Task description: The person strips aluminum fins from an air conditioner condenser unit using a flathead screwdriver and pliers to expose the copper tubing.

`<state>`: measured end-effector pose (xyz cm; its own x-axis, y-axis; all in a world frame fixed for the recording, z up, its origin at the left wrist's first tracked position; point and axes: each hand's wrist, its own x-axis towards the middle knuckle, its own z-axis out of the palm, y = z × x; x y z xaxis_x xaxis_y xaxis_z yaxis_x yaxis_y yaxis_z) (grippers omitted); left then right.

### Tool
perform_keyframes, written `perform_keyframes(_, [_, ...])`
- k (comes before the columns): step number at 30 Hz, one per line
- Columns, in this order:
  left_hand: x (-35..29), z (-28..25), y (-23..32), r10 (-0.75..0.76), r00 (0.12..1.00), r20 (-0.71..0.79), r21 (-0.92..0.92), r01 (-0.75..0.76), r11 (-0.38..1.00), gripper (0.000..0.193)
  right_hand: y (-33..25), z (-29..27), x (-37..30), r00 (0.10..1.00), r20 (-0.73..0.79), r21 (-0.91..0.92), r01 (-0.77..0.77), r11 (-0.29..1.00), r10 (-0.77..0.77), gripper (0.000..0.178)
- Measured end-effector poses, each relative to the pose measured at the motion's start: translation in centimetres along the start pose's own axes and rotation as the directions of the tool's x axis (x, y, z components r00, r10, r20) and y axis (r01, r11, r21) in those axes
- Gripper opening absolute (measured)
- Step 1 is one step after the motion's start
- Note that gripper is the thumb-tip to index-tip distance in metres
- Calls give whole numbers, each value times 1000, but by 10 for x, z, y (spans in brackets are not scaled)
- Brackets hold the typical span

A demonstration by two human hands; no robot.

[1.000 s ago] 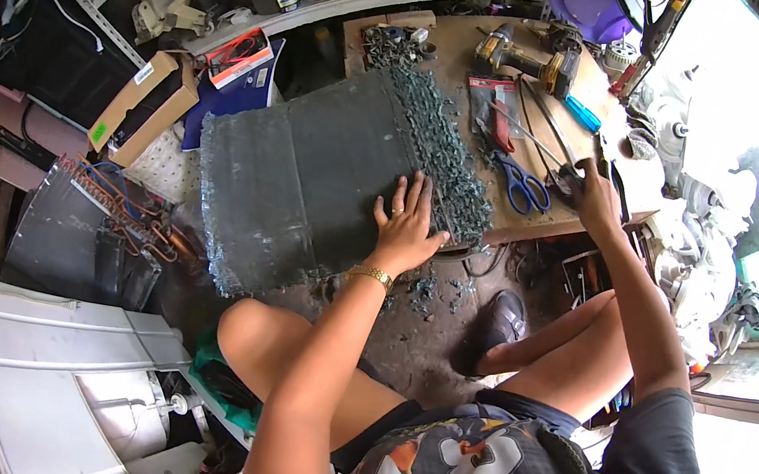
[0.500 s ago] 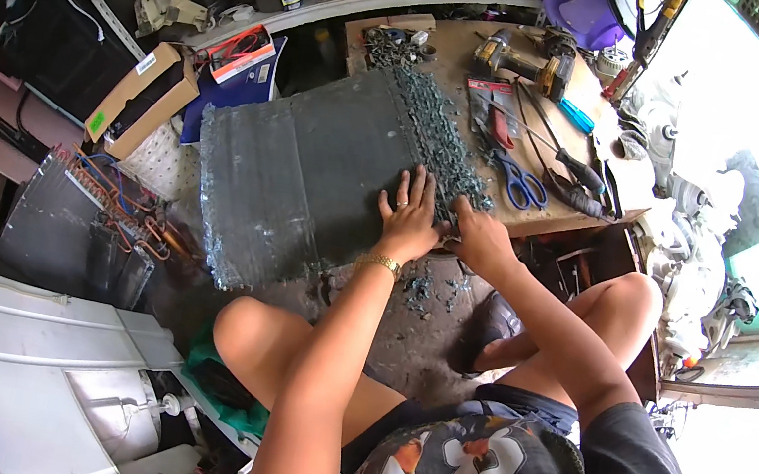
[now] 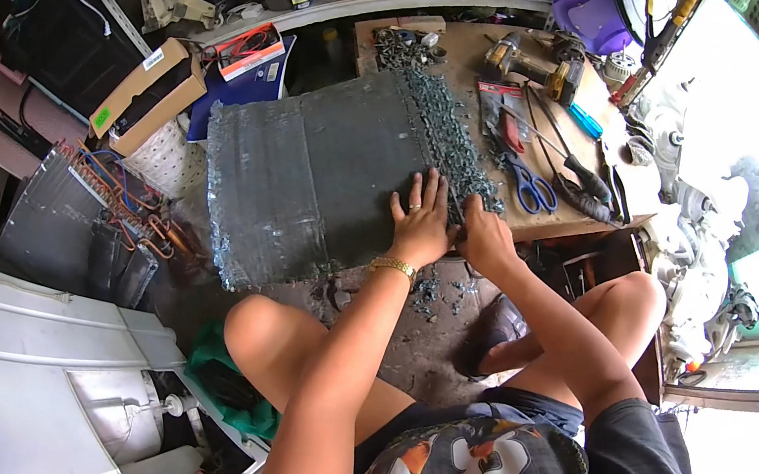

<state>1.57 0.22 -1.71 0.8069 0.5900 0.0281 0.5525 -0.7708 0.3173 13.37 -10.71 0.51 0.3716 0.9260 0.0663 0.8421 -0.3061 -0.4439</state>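
Observation:
A wide, dark grey finned panel, like a heat exchanger core, lies across the edge of a wooden table, its left and right edges ragged. My left hand presses flat on the panel's near right part, fingers stretched out. Close beside it, my right hand is closed at the panel's right edge; what it grips is hidden by its fingers. Bluish metal shreds lie along that edge, with more crumbs on the floor below.
On the wooden table are blue-handled scissors, a screwdriver, a yellow-black cordless drill and a blue-handled tool. A copper-tubed coil stands at left, a white appliance casing at lower left.
The whole view has shifted slightly. Both hands stay at nearly the same place on the panel, the left still flat and the right still closed at the edge.

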Motion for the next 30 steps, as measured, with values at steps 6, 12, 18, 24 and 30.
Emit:
perform_keyframes(6, [2,6,1,7,1000,-10,6,-7,1000,97,-2,-20,6,997,-77,-34,-9,999,6,75])
perform_keyframes(12, [4,4,3,27,996,-91,-8,-28,1000,98,-3,-37,22,999,32,-40,-40,998,41,57])
perform_keyframes(18, [14,-21,-4,-13,1000,26,-71,15,997,113,15,-28,68,754,603,385,-562,732,262,21])
perform_keyframes(24, [22,-22,-1,-88,990,110,56,82,995,131,11,-5,97,582,589,131,-753,645,560,13])
perform_keyframes(30, [27,-29,4,-116,971,209,-1,119,993,131,-2,-17,84,517,593,307,-854,420,617,22])
